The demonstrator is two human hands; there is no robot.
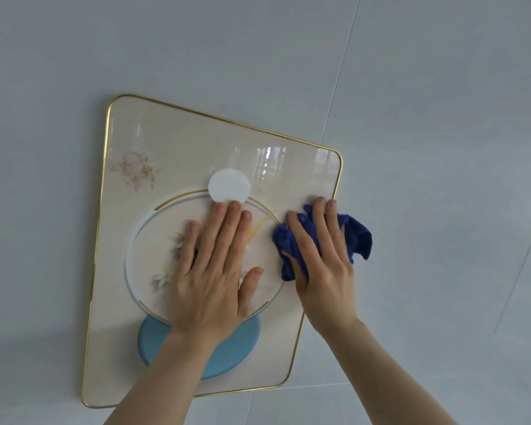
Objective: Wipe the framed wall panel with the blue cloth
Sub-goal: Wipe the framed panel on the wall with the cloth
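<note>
The framed wall panel is cream with a thin gold frame, a printed ring, a white disc and a light blue disc. It hangs tilted on the wall. My left hand lies flat on the middle of the panel, fingers spread and pointing up, holding nothing. My right hand presses the crumpled dark blue cloth against the panel's right edge, about halfway up. Part of the cloth sticks out past the gold frame onto the wall.
Pale grey wall tiles with thin seams surround the panel on all sides. A faint brownish printed mark sits in the panel's upper left area.
</note>
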